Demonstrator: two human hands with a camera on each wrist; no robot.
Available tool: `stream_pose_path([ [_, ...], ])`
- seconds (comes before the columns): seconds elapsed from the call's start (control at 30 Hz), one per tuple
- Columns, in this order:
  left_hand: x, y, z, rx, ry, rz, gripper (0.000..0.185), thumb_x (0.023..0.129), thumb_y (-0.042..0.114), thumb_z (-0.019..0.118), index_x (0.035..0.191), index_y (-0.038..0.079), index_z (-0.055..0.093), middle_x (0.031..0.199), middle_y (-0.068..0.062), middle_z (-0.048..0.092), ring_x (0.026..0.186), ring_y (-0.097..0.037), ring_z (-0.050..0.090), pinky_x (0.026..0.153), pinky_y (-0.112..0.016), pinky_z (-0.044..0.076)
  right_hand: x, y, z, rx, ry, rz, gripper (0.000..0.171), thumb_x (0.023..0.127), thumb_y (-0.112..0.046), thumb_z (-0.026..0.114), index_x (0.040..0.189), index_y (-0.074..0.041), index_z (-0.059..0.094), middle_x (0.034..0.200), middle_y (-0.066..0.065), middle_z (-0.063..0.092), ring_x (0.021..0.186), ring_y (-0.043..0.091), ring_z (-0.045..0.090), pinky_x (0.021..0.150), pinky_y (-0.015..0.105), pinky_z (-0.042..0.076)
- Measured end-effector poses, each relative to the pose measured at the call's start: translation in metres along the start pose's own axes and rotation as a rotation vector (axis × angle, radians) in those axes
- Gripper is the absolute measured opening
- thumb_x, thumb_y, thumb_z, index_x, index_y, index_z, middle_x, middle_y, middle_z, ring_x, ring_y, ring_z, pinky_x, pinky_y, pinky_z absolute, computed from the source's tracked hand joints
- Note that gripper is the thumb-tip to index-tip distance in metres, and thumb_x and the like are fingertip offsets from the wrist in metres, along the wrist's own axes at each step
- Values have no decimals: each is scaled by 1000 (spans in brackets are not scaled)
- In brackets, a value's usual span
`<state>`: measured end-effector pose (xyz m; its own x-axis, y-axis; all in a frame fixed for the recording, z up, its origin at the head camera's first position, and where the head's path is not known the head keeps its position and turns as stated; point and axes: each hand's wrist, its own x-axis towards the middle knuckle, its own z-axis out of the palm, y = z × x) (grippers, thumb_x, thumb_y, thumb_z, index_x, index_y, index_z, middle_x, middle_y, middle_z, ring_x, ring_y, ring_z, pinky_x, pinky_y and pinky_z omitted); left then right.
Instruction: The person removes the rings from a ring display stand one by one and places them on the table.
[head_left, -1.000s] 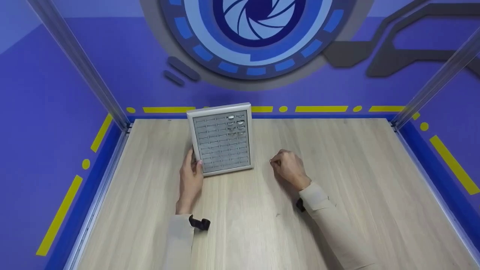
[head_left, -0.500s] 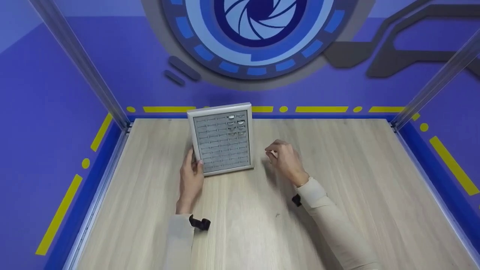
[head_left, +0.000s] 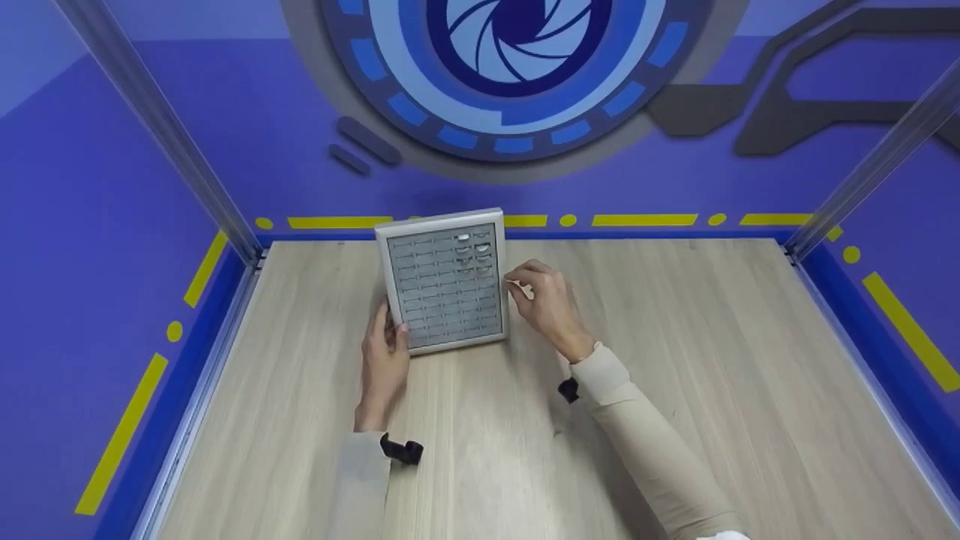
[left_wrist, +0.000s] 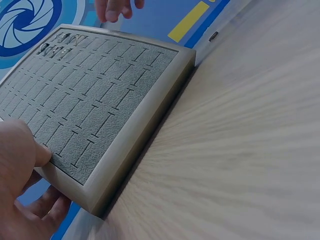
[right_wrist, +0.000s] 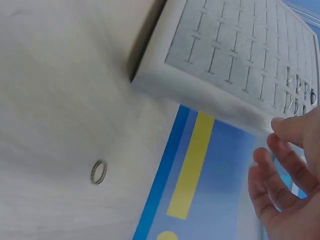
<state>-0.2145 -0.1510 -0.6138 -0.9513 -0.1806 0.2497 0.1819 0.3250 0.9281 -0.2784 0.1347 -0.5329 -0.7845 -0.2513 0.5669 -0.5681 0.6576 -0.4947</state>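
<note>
Right-wrist view alone clearly shows a loose metal ring [right_wrist: 93, 173] on the wood-grain table [head_left: 465, 465], apart from the silver-framed display tray [head_left: 446, 307], which stands tilted before the blue wall [head_left: 247, 135]. Left hand [head_left: 385, 367] grips its lower left edge, thumb by the rough grey slotted pad [left_wrist: 75, 100]; right hand [head_left: 551, 307] at its right edge, thumb and forefinger nearly together, whether holding anything cannot be told.
</note>
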Motion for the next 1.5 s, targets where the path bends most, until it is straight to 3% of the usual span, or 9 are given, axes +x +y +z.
stream_pose_path([
  [0.37,0,-1,1,-5,0,13,60,109,2,55,165,-1,32,160,-25,48,138,-38,58,115,-51,52,12,-13,13,39,34,20,9,96,-2,77,104,-3,83,101,7,75,88,18,74,72,33,62],
  [0.63,-1,-1,1,9,-5,20,60,109,2,55,164,-4,32,158,-26,49,135,-38,60,112,-52,54,17,-20,21,-2,52,21,11,98,0,74,104,-2,83,97,8,72,81,16,66,67,27,58],
  [1.13,0,-2,0,-11,3,12,60,109,2,56,164,-1,35,154,-25,55,129,-38,64,108,-51,57,21,-26,24,-8,36,55,10,99,-2,74,103,-3,83,94,5,69,77,13,60,62,23,50],
  [1.5,1,-4,0,-6,6,20,59,108,0,57,162,-6,35,155,-28,50,137,-41,59,113,-49,54,21,-26,22,6,27,41,11,100,-1,72,104,-3,83,99,6,72,78,14,62,64,25,53],
])
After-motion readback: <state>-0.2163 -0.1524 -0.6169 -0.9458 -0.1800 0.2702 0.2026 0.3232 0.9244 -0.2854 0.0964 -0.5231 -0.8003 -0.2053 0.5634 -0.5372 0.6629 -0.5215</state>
